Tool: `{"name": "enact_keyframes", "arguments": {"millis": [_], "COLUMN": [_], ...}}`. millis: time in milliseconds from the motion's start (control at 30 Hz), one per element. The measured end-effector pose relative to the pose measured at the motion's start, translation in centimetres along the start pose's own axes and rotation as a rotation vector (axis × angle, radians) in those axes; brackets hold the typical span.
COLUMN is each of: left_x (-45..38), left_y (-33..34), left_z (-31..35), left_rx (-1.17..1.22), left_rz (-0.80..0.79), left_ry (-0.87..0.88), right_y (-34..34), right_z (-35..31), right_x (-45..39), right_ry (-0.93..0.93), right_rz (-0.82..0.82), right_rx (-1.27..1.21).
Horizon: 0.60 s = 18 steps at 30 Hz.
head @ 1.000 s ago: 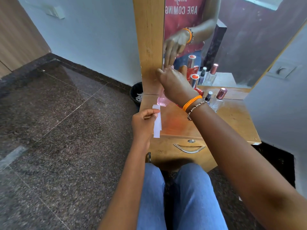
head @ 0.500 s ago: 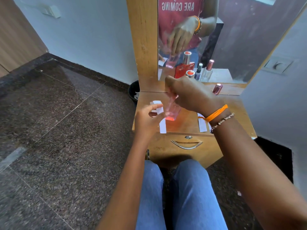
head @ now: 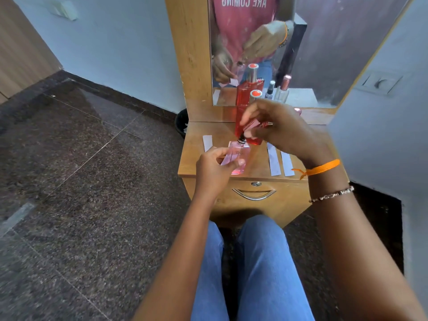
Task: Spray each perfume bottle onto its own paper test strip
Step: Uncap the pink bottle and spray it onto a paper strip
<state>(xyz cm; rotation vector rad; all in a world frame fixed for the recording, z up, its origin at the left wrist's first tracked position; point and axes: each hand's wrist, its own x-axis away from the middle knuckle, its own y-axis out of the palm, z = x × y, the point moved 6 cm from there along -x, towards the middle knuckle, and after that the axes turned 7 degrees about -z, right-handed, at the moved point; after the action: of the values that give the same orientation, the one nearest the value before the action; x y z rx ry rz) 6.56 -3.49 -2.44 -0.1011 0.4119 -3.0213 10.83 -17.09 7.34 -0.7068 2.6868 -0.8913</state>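
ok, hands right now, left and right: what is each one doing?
Left hand: closed around the pink perfume bottle.
Right hand: fingers pinched at the bottle's sprayer top; whether it holds a cap cannot be told.

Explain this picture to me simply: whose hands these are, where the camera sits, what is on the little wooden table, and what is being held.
No machine here: a person wears a camera on the head, looking down at their own hands and knees. The left hand holds a pink perfume bottle above the wooden dressing table. The right hand, with an orange wrist thread, pinches at the bottle's spray top. On the table lie white paper test strips, a tall red perfume bottle and, partly hidden, smaller bottles. The mirror behind repeats the scene.
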Motion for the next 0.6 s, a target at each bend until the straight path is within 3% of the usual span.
{"name": "enact_keyframes", "arguments": {"millis": [67,133,233,500,600], "left_x": [0.1,0.2,0.3,0.4,0.4], "left_y": [-0.2,-0.4,-0.5,-0.2,-0.2], "left_z": [-0.5,-0.9,-1.0,-1.0,-0.9], "left_rx": [0.022,0.058,0.087,0.074,0.077], "left_rz": [0.040,0.059,0.061,0.040,0.041], "left_ry": [-0.025,-0.045,-0.054,-0.055,-0.048], "right_y": [-0.8,-0.3,2.5,5.0,4.0], "right_z": [1.9,4.0,6.4,8.0,6.5], "right_x": [1.1,2.1,2.7,2.3,3.3], "right_ry": [0.050,0.134,0.216,0.191,0.086], "right_rz": [0.246,0.370,0.289,0.216,0.331], "right_rx": [-0.096,-0.014,0.189,0.256,0.240]}}
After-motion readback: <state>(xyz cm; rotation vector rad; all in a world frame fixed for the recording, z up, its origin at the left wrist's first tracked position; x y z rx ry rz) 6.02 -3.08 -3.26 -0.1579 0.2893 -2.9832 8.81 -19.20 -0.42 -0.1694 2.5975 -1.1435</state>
